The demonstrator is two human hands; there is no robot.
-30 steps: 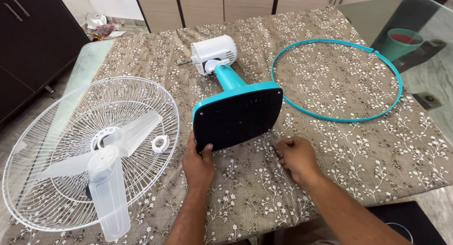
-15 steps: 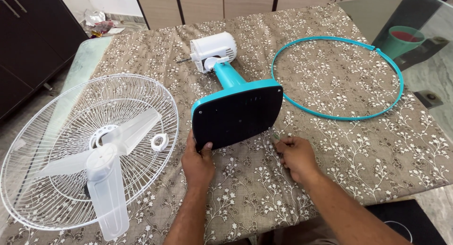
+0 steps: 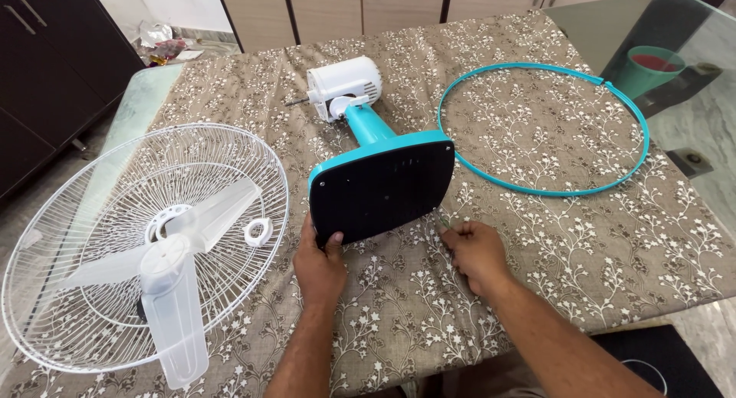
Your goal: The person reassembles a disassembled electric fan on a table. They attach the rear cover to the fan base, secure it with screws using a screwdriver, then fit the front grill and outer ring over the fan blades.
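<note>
Teal fan base [image 3: 381,187] gripped at its lower edge by left hand [image 3: 320,264]; right hand [image 3: 475,254] pinches a small screw-like piece.

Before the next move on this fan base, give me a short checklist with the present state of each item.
1. Left hand grips the base at its lower corner: ok.
2. Base tipped up, black underside facing the camera: ok.
3. Right hand holds a thin tool by the base's right edge: cannot tell what kind.
4. Motor rests on the cloth: ok.
5. Grille with blade lies apart from the base: ok.
6. Ring lies apart from both hands: ok.
</note>
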